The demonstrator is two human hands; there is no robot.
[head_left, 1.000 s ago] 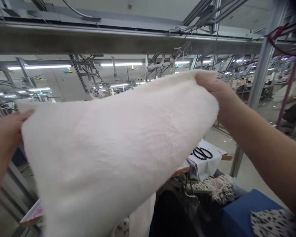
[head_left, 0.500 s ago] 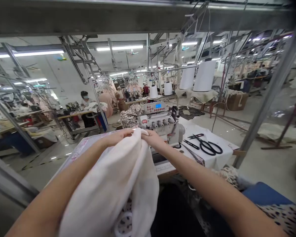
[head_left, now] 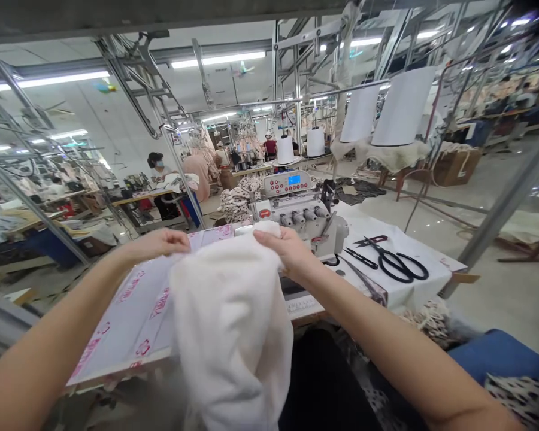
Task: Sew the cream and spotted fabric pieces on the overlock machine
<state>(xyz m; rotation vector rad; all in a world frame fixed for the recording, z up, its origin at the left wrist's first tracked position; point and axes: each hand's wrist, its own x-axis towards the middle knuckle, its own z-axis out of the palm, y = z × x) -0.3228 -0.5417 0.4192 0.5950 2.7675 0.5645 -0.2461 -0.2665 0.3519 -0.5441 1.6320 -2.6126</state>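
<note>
Right hand [head_left: 279,250] is closing on top of the white fleece [head_left: 229,329], left hand [head_left: 158,244] is extended at its edge, grip unclear, both working just before the overlocker [head_left: 296,215].

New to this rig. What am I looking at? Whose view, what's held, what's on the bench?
This comes from one camera worn on a person's head, looking forward and down, so the bare arms at the bottom are the wearer's own. The right hand grips a white fleecy cloth, and the left hand touches its upper edge. Ahead stands an overlock sewing machine. Beside it, black-handled scissors lie on a white sheet. Below the hands is a glossy white board printed in pink. Farther back, a co-worker is at another bench.
</note>
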